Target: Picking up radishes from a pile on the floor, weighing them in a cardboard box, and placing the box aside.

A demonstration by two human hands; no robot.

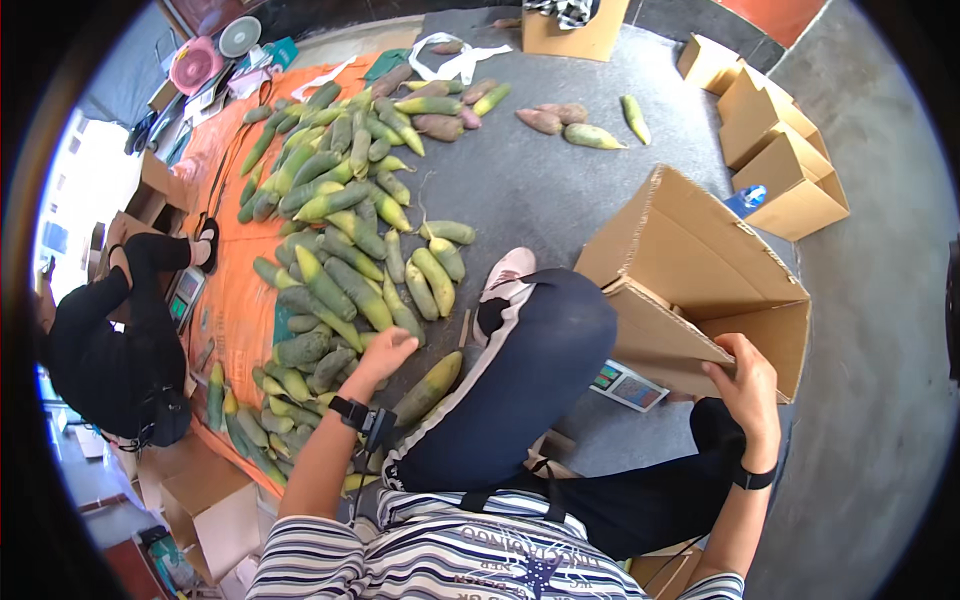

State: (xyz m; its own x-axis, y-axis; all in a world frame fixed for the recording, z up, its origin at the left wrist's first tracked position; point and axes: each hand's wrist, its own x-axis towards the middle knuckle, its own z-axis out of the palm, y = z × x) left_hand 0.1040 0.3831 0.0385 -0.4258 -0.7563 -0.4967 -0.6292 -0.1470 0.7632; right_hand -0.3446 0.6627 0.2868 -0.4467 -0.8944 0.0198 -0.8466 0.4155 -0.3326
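My right hand (746,386) grips the near edge of an open cardboard box (660,330), thumb on one side of the wall and fingers on the other. The box stands at my right, tilted in the view, and most of its floor is hidden. Beside its base shows a digital scale (628,385) with a keypad. Over the front of a heap of green radishes (337,289) is my left hand (386,352), fingers partly curled; whether it touches one is unclear. A large green radish (429,390) lies between that hand and my bent leg.
An orange tarp (217,270) lies under part of the heap. At left sits a person in black (120,352) by another scale (184,296). Several cardboard boxes (772,120) line the far right. Reddish roots (551,116) and two green radishes lie apart on the grey floor.
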